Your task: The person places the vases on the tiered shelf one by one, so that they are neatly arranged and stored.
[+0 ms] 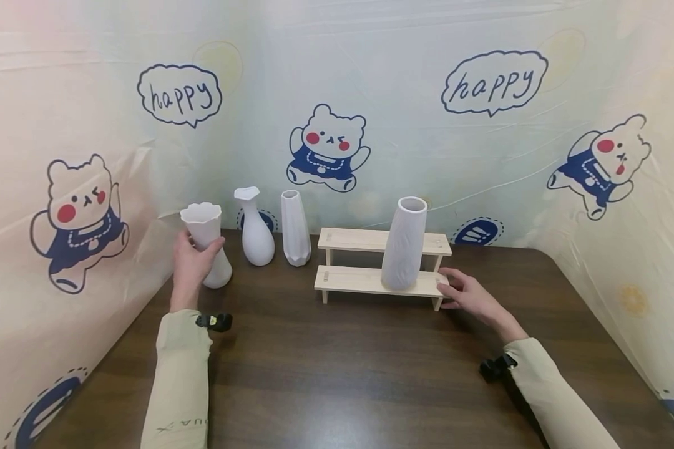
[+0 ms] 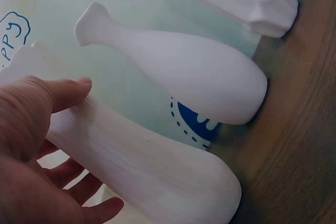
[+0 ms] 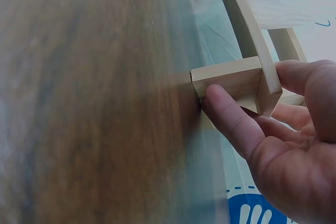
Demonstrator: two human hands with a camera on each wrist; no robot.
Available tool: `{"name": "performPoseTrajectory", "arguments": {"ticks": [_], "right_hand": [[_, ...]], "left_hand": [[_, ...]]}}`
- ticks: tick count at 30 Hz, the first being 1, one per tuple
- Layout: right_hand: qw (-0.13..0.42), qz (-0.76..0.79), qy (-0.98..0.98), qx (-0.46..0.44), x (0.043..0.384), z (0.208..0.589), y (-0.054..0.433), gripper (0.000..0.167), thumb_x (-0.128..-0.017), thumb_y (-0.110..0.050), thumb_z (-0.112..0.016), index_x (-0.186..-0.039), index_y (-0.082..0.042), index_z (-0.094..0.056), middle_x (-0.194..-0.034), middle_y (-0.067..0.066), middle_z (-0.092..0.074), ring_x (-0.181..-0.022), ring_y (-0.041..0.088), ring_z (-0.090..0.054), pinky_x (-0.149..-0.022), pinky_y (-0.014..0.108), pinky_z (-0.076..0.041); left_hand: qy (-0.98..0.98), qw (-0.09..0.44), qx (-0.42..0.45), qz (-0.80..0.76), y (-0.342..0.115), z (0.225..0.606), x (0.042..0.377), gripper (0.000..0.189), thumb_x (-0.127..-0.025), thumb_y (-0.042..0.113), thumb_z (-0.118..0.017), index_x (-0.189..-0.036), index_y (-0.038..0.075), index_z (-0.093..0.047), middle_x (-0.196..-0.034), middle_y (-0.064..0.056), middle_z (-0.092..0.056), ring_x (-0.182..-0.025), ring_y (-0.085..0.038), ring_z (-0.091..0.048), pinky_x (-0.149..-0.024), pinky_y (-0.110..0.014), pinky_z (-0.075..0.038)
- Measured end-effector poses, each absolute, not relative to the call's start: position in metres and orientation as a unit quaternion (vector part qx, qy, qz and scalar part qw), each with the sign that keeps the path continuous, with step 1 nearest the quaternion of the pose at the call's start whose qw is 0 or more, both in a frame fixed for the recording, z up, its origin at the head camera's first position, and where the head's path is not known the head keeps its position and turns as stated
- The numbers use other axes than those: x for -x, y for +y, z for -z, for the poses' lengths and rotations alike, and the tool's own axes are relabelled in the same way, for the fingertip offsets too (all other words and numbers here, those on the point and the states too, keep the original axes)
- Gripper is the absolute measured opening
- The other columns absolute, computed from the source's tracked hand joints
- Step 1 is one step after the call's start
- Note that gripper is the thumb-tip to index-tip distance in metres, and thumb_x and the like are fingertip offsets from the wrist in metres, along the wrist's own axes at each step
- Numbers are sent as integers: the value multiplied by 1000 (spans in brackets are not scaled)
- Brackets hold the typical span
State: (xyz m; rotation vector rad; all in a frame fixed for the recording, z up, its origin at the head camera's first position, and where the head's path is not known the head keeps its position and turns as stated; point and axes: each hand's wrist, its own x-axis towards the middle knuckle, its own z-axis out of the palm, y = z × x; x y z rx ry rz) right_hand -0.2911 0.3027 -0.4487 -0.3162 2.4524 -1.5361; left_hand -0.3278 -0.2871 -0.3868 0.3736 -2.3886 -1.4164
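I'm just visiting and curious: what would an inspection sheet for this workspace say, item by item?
Surface: dark brown table, wood-grained.
Job's things: white patterned vase upright on the lower tier of a wooden stand; bulb-shaped vase and faceted vase upright to the stand's left; scalloped vase in hand.
Clutter: nothing seen.
Hands: left hand grips the scalloped vase; right hand holds the stand's right end.
Cables: nothing seen.
Surroundings: pale backdrop with cartoon bears and "happy" bubbles.
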Motion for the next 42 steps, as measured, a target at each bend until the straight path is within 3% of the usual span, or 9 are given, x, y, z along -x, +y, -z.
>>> {"name": "performPoseTrajectory", "arguments": {"ticks": [9, 17, 26, 42], "right_hand": [[116, 526, 835, 110, 291, 448, 303, 60, -101, -28, -54, -150, -4, -27, -137, 33, -47, -116, 36, -59, -89, 45, -58], [119, 526, 835, 111, 290, 450, 303, 65, -100, -30, -55, -151, -3, -26, -139, 34, -45, -117, 36, -59, -89, 46, -57], [119, 525, 835, 111, 290, 449, 304, 66, -100, -31, -55, -152, -4, -25, -140, 34, -44, -117, 35, -58, -89, 44, -58], [116, 519, 840, 106, 292, 451, 304, 64, -100, -31, -55, -151, -5, -26, -140, 33, -45, -117, 35, -59, -89, 43, -58]], "left_hand": [[-853, 198, -110, 471, -281, 386, 327, 78, -89, 40, -68, -147, 3, -31, -150, -24, -39, -136, -42, -42, -112, -62, -34], [-853, 194, -96, 475, -278, 386, 325, 77, -90, 38, -68, -149, 6, -30, -152, -21, -38, -138, -41, -40, -112, -64, -32], [-843, 211, -106, 484, -274, 374, 318, 77, -88, 47, -67, -145, 5, -37, -148, -21, -44, -133, -40, -46, -109, -63, -37], [-821, 256, -99, 500, -258, 350, 308, 74, -85, 45, -71, -143, 9, -43, -146, -17, -49, -129, -37, -51, -108, -59, -41]]}}
